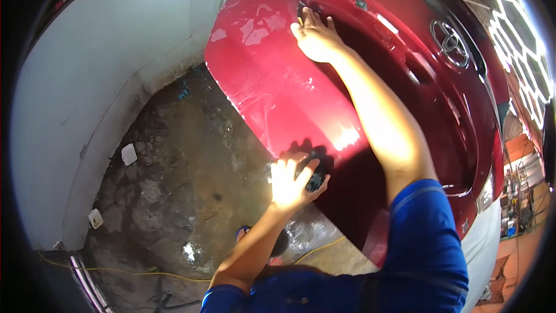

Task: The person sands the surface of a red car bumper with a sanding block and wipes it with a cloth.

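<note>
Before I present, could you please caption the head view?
Left hand and right hand at the glossy bumper of a red car.

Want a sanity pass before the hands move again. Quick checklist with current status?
1. Right hand at bumper's upper edge, fingers spread: ok.
2. Left hand at bumper's lower edge: ok.
3. Left hand's grip on dark thing: cannot tell, fingers partly cover it.
4. Bumper finish even: cannot tell, pale patches could be marks or reflections.
5. Floor free of cord: not ok, yellow cord lies across it.
</note>
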Demonstrator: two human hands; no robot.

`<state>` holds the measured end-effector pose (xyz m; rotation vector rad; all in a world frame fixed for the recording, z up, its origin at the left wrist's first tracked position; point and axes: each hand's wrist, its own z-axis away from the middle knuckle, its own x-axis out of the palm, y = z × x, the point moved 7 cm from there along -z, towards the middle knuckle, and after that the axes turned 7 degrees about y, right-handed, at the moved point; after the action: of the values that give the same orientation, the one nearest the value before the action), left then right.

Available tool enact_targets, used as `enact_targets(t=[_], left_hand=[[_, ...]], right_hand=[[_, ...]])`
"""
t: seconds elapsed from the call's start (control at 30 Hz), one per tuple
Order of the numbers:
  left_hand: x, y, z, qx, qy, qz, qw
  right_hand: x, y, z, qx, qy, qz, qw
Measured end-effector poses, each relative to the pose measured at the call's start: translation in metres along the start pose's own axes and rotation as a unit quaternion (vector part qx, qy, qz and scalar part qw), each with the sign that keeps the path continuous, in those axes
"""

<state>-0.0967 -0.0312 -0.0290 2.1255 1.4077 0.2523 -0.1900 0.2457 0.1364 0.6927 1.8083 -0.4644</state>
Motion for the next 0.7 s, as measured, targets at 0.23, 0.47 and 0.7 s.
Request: enact_targets(t=[0.23,0.47,0.7], left_hand=[[-0.003,-0.006,0.008,-0.004,-0.039,0.035,0.999],[-0.014,-0.027,0.006,-0.018,-0.052,0.019,0.998],[-0.012,-0.017,0.011,-0.004,-0.085,0.035,0.996]], right_hand=[[-0.009,-0.002,-0.016,-0.117,-0.051,0.289,0.949],[0.01,-0.014,0.038,-0.145,-0.005,0.105,0.984],[0.016,0.007,-0.019,-0.09,0.005,0.084,0.992]])
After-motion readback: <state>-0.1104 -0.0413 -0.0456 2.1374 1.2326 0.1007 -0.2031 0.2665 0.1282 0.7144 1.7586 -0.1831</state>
